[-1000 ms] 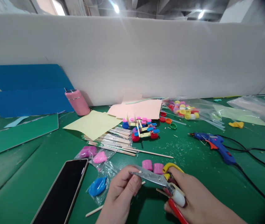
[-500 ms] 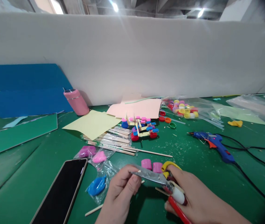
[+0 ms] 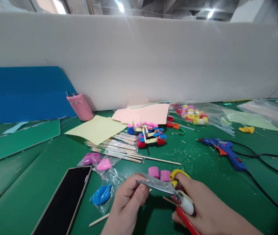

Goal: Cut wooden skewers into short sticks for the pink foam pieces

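My right hand [image 3: 202,199] is wrapped round scissors [image 3: 163,186] with one yellow and one red handle. A white cylinder [image 3: 187,206] with thin wooden pieces is also within that hand's grasp, beside the red handle. The blade tip reaches the fingertips of my left hand [image 3: 131,199], which are pinched together. What they hold is too small and hidden to name. A thin wooden stick [image 3: 98,220] pokes out on the left of that hand. Two pink caps [image 3: 153,172] stand just beyond the blades.
A phone [image 3: 64,200] lies at the left, near bagged blue clay [image 3: 101,194]. Farther back are wooden sticks [image 3: 119,148], a small built model [image 3: 151,135], yellow paper [image 3: 97,129] and a bag of coloured caps [image 3: 191,114]. At the right lies a blue glue gun [image 3: 223,150] with its cable.
The scissors' tip has shifted very slightly left at my left fingertips. Both hands otherwise keep nearly the same place and grasp.
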Demonstrator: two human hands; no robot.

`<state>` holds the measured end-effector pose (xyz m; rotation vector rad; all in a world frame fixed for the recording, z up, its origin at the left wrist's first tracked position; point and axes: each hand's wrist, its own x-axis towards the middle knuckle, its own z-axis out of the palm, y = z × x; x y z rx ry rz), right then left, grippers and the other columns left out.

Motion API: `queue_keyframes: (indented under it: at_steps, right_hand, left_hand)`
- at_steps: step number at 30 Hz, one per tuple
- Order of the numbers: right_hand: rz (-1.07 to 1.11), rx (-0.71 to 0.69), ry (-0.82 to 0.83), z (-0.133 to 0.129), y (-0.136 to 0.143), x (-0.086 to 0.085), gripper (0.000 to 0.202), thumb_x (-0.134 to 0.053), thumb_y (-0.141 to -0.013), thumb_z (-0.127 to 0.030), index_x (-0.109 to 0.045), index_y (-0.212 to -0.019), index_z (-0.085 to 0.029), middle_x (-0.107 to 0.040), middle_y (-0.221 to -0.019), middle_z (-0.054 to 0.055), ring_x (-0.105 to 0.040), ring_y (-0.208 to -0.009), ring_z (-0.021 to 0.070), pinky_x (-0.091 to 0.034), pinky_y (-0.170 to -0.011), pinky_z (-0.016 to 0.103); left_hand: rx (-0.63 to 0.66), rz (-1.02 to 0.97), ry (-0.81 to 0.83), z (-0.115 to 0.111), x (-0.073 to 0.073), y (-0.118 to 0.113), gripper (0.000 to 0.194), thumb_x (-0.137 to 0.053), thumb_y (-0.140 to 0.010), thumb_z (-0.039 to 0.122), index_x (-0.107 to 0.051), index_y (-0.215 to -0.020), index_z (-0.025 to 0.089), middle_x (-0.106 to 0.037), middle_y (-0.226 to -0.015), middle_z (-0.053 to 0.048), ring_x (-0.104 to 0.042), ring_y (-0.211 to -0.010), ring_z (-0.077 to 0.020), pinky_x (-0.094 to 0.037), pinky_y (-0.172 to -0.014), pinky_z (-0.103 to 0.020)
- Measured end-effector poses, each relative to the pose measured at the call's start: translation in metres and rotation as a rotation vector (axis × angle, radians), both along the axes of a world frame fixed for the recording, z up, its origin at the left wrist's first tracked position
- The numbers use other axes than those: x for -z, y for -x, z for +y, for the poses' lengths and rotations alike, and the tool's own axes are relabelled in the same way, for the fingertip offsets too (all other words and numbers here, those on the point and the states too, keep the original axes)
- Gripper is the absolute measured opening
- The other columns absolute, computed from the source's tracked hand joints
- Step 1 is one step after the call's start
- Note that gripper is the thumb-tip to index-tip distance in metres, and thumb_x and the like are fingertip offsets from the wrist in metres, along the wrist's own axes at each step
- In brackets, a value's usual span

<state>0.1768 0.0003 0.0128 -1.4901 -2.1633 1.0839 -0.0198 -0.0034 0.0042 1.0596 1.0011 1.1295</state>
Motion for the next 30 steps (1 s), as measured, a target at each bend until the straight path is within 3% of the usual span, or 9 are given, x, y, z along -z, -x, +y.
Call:
queue_keyframes:
  at_steps: [9,13,17,23,30]
  right_hand:
    - [-0.066,0.026,0.014,0.0020,0.0012,0.0038,0.024,-0.061,-0.067,-0.035,-0.041,-0.075,-0.023,-0.059,-0.069,-0.004,-0.049,-0.055,0.0125,-0.030,-0.047,0.021]
    - [-0.031,0.061,0.024,0.0042,0.0002,0.0032,0.025,-0.061,-0.068,-0.034,-0.039,-0.076,-0.023,-0.059,-0.071,-0.005,-0.048,-0.056,0.0122,-0.032,-0.048,0.021]
    - [-0.035,0.049,-0.014,0.0033,-0.0017,0.0045,0.029,-0.063,-0.065,-0.035,-0.039,-0.077,-0.024,-0.057,-0.070,-0.006,-0.045,-0.055,0.0119,-0.031,-0.047,0.021]
    - [-0.067,0.043,-0.068,0.0008,-0.0027,0.0071,0.030,-0.065,-0.062,-0.034,-0.040,-0.076,-0.024,-0.056,-0.071,-0.006,-0.045,-0.054,0.0118,-0.028,-0.046,0.022]
    - [-0.026,0.040,-0.024,0.0030,-0.0002,0.0051,0.030,-0.065,-0.061,-0.029,-0.040,-0.077,-0.023,-0.056,-0.070,-0.006,-0.046,-0.055,0.0113,-0.030,-0.047,0.021]
  left_hand:
    - [0.090,-0.051,0.008,-0.0013,0.0019,-0.0008,0.023,-0.051,-0.081,0.031,-0.054,-0.064,0.016,-0.043,-0.053,0.004,-0.037,-0.051,-0.0085,-0.029,-0.051,-0.023]
    - [0.060,-0.089,0.037,0.0008,0.0019,-0.0025,0.019,-0.049,-0.082,0.033,-0.058,-0.076,0.017,-0.043,-0.052,0.004,-0.037,-0.050,-0.0086,-0.028,-0.050,-0.022]
    - [0.016,-0.090,0.024,0.0033,0.0022,-0.0005,0.020,-0.050,-0.081,0.034,-0.056,-0.072,0.018,-0.043,-0.053,0.004,-0.037,-0.051,-0.0088,-0.030,-0.052,-0.023]
    - [0.015,-0.028,-0.039,0.0043,0.0054,0.0027,0.015,-0.050,-0.081,0.031,-0.056,-0.075,0.019,-0.045,-0.056,0.005,-0.038,-0.054,-0.0095,-0.030,-0.052,-0.021]
    - [0.034,0.061,-0.095,0.0037,0.0088,0.0050,0.016,-0.048,-0.083,0.030,-0.057,-0.074,0.020,-0.047,-0.059,0.004,-0.041,-0.056,-0.0097,-0.031,-0.053,-0.021]
